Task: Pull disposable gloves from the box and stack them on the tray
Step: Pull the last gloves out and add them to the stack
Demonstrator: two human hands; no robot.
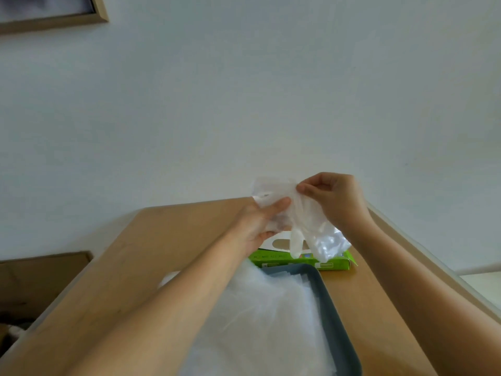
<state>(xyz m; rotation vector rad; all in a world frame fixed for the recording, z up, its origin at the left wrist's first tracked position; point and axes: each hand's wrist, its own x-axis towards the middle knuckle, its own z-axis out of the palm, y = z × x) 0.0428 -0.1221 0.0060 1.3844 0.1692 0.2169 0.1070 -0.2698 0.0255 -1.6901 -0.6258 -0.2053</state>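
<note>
Your left hand and right hand both pinch a thin clear plastic glove, fingers closed on it, above the green cardboard box. Just beside the box on the tan wooden worktop is a grey-blue plastic tray holding a pile of clear gloves.

The grey-blue plastic tray sits on the light wooden tabletop, a stack of clear plastic gloves lying in it. Just behind the tray, at its 12 o'clock, lies the green cardboard glove box. Above the box hangs a single clear glove, pinched by the left hand at its 9 o'clock and the right hand at 2 o'clock.
</note>
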